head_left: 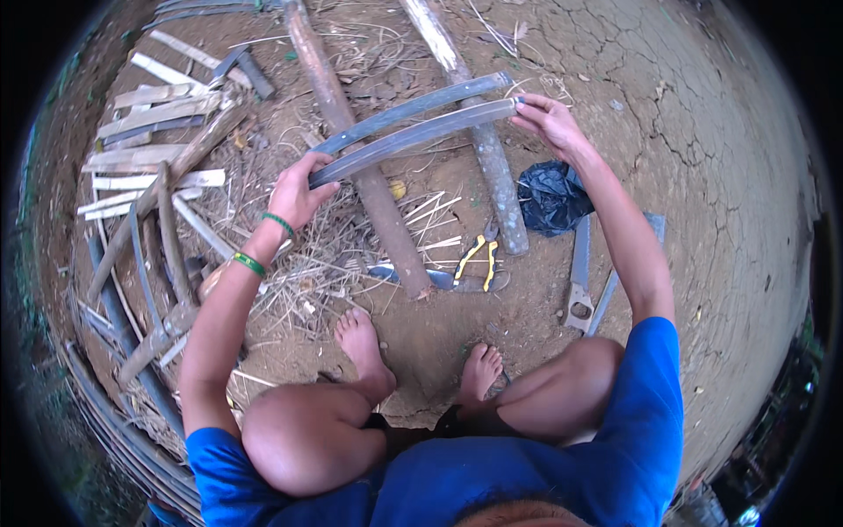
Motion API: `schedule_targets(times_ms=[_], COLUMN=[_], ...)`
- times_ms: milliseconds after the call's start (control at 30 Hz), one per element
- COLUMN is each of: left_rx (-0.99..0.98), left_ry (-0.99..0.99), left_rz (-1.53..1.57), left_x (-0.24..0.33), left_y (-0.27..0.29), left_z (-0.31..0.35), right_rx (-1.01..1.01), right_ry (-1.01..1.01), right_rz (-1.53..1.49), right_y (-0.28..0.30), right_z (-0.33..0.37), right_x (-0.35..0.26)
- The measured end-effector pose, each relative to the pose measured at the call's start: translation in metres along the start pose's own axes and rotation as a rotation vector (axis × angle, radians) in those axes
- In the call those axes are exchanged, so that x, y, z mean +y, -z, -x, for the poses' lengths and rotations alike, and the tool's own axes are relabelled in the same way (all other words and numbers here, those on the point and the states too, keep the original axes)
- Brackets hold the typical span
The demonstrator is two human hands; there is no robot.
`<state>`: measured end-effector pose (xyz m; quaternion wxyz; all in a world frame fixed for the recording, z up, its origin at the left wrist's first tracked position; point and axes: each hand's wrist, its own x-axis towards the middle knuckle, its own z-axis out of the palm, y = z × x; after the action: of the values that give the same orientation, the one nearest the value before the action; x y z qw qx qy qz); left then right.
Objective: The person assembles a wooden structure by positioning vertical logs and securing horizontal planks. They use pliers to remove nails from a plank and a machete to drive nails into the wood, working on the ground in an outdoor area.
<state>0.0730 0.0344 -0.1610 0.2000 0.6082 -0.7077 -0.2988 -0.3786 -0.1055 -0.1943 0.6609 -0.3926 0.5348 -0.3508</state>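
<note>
Two long grey strips, perhaps split bamboo or wood, lie side by side across two logs. My left hand [300, 191] is closed round the left end of the nearer strip [413, 141]; its fingers also meet the end of the farther strip [413, 110], though whether they grip it I cannot tell. At the other end, my right hand [553, 125] pinches the nearer strip's tip between thumb and fingers. The farther strip's right end stands free of that hand. Under the strips run a brown log [386, 211] and a greyish log [499, 193].
Pliers with yellow-black handles [469, 263] lie beside a knife blade [441, 280] before my feet. To the right are a crumpled black plastic bag [553, 200] and a handsaw [580, 268]. Pale split slats [162, 114] pile up at left, with shavings [303, 263] on the soil.
</note>
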Motion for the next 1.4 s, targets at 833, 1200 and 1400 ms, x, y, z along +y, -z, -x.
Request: schedule_targets(times_ms=[833,1200,1400], left_rx=[0.580,0.497,0.452], left_ry=[0.488,0.621,0.606], left_rz=[0.963,1.120,1.196], left_x=[-0.064,-0.063,-0.062], left_y=[-0.068,-0.071,-0.067], left_z=[0.002,0.005,0.010], right_rx=[0.184,0.163,0.141], right_ry=[0.120,0.149,0.148], right_rz=[-0.126,-0.186,-0.206], right_y=[-0.006,0.001,0.008], right_z=[-0.041,-0.048,-0.051], right_x=[0.050,0.051,0.052])
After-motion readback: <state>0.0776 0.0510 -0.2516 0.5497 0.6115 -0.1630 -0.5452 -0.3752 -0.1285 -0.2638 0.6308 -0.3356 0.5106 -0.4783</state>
